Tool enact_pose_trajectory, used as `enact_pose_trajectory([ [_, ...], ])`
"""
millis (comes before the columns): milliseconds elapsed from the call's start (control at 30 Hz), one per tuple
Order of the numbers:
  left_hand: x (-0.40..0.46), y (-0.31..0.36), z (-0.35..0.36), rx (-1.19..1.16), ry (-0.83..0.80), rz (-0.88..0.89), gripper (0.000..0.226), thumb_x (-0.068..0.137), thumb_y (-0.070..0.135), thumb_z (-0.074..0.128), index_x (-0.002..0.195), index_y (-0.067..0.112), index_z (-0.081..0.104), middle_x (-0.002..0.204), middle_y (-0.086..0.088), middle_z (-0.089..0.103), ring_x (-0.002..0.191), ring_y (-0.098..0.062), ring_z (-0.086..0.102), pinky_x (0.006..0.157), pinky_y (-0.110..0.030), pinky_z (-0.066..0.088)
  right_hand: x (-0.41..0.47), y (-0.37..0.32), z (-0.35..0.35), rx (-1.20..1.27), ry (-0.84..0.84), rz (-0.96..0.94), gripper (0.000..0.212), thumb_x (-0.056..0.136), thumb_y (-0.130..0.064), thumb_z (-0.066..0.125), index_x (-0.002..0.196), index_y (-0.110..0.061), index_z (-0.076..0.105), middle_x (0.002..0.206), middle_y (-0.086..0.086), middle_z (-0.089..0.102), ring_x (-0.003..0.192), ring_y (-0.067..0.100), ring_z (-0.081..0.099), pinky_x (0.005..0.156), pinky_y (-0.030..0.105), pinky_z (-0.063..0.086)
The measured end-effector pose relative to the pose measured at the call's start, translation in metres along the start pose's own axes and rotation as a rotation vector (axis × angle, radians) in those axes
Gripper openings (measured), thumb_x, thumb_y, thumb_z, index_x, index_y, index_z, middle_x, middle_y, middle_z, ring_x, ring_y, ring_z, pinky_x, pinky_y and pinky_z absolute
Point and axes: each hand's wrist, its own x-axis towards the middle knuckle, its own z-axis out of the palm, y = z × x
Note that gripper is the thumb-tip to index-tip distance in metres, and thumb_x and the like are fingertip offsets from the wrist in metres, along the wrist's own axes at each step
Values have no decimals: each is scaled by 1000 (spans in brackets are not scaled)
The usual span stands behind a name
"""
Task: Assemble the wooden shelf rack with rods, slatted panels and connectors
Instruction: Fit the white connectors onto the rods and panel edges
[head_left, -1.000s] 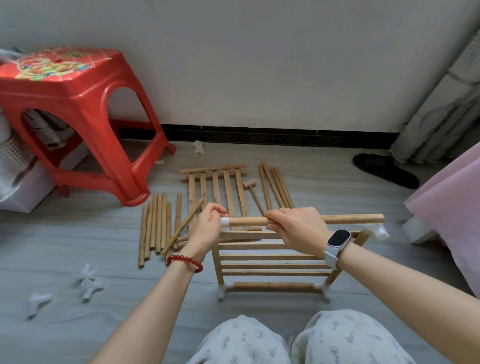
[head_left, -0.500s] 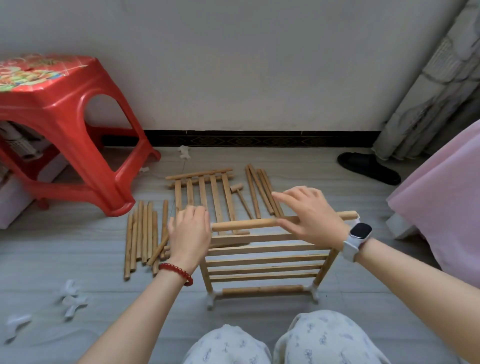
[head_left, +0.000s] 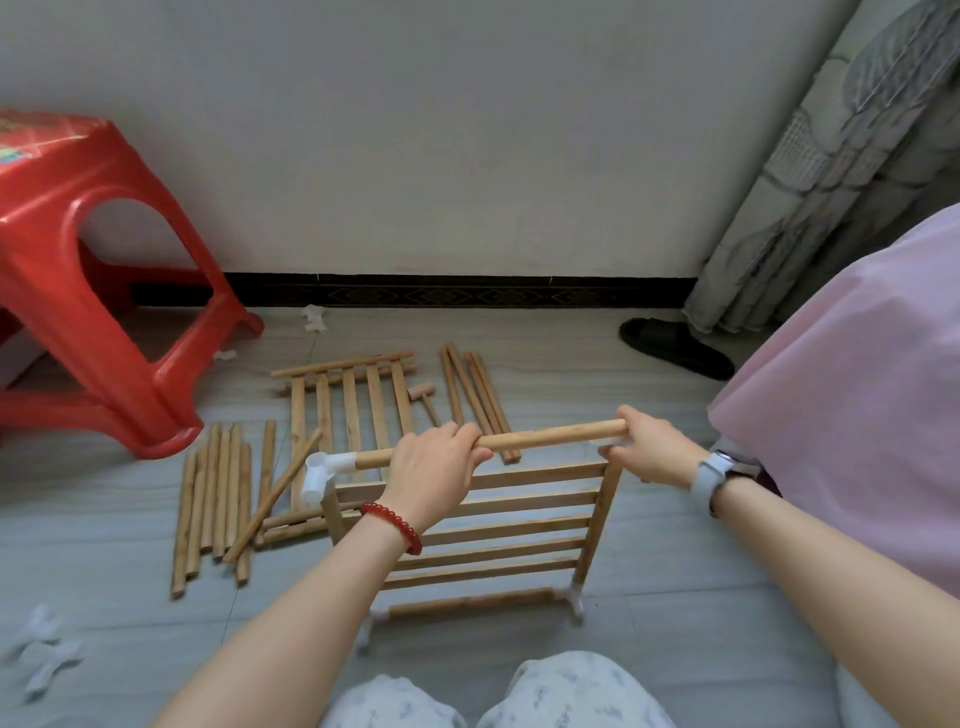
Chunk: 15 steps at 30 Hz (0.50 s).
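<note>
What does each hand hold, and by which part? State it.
The left hand grips the top rod left of its middle. The right hand is closed at the rod's right end, over a white connector.

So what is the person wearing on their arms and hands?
Both arms are bare, with no sleeves showing. The left hand has a red bead bracelet round its wrist. The right hand has a smartwatch with a light grey strap and a dark face. No gloves or rings show.

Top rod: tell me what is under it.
Under the top rod stands the slatted panel, with a bottom rod below. The hands cover parts; the right-end connector is mostly hidden.
</note>
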Motion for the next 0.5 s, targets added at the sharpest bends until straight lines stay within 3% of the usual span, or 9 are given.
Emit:
enact_pose_trajectory([
  [167,-7,-1,1,29,18,-5,31,99,45,28,109,26,50,83,12,44,69,-8,44,61,-22,29,-9,5,6,-33,52,-121,11,97,-21,44,103,-21,35,70,0,54,54,13,47,48,24,37],
  [333,-9,-2,1,39,7,-17,30,99,45,27,108,26,48,84,12,46,69,-8,47,59,-22,30,-18,14,10,-48,-6,-187,16,99,-21,39,108,-24,26,60,-3,46,45,10,38,38,17,26],
  [500,-11,1,-1,46,-5,-42,29,99,45,28,108,27,48,84,11,47,70,-8,49,60,-22,33,-19,17,11,-97,36,-206,21,99,-22,39,117,-18,30,74,1,56,61,17,53,53,30,42],
])
